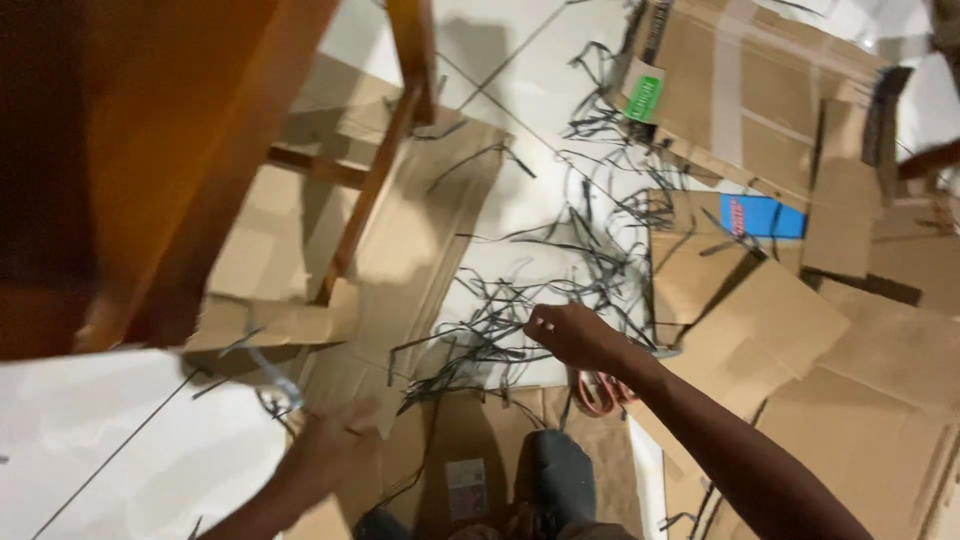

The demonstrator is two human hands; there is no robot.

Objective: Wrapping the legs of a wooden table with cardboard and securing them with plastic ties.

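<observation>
Covering the white tiled floor (520, 90), flattened cardboard (430, 215) lies lengthwise away; right hand (570, 335) pinches black strips (480, 330); left hand (335, 450) grips cardboard; hands apart.

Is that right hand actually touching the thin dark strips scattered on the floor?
Touching. In the head view the right hand is closed with its fingertips pinched on the dark strips, which fan out from them with no gap visible.

- Wooden furniture (150, 150) fills the upper left of the frame, its legs standing on flattened cardboard (420, 230).
- Loose strips (560, 270) lie scattered on the floor (520, 90) at centre.
- More cardboard sheets (800, 330) overlap across the right side.
- Right hand (570, 335) sits among the strips, centre; left hand (335, 450) on cardboard, lower left.
</observation>
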